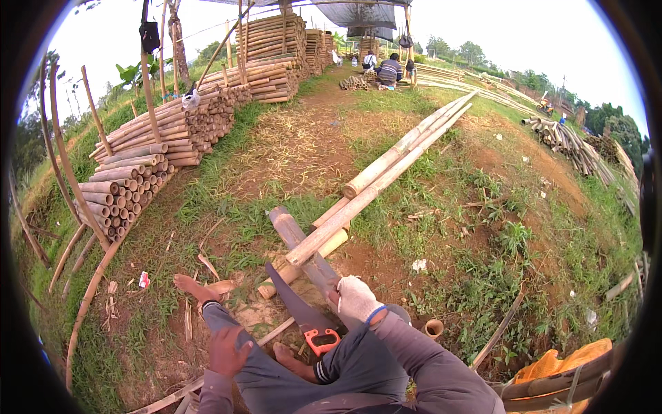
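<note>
My bare left hand [229, 352] rests on my left leg, its fingers apart and nothing in them. In a white knitted glove, my right hand [357, 299] is closed at the near part of a grey bamboo pole [295, 231]; what its fingers hold, if anything, is hidden. A handsaw with an orange handle [322, 341] and a dark blade [298, 302] lies between my legs, pointing away from me. Across the grey pole rests a long pale bamboo pole [379, 186]. A yellowish bamboo piece [281, 274] lies beneath them, left of the crossing.
Stacked bamboo [131, 186] stands at left, with higher stacks [270, 41] behind. A short cut bamboo piece [433, 328] is near my right arm. Orange cloth [562, 362] and bamboo lie at lower right. Two people [389, 70] sit far off under a dark canopy.
</note>
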`<control>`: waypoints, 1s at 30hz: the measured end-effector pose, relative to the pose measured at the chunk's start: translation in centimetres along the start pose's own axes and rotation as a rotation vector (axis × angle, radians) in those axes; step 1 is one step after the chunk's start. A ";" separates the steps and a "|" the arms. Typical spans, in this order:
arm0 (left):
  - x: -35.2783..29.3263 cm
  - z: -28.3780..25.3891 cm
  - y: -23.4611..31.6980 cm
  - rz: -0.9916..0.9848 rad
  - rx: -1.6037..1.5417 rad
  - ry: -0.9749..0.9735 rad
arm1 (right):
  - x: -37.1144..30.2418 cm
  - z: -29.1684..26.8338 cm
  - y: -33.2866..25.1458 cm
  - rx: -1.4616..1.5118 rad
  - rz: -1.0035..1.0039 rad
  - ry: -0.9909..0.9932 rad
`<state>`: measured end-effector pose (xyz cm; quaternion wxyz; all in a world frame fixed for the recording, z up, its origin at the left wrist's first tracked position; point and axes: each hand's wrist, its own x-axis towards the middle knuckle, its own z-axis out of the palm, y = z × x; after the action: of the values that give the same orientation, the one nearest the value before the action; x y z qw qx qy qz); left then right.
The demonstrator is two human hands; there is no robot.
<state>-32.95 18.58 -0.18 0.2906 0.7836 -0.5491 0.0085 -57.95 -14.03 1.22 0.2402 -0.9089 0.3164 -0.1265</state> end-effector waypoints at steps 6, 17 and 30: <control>-10.1 15.1 -1.6 0.036 0.352 -0.278 | -3.7 7.3 3.6 -0.204 -0.040 -0.532; -10.1 15.8 -2.8 -0.040 0.164 -0.178 | -2.8 6.4 3.2 -0.169 0.043 -0.501; -10.3 15.4 -2.2 -0.081 0.162 -0.202 | -3.0 6.7 3.4 -0.172 0.051 -0.515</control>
<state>-39.80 20.69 -17.42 0.1698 0.8230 -0.5408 -0.0377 -59.46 -12.01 -6.45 0.2380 -0.9199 0.2772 0.1422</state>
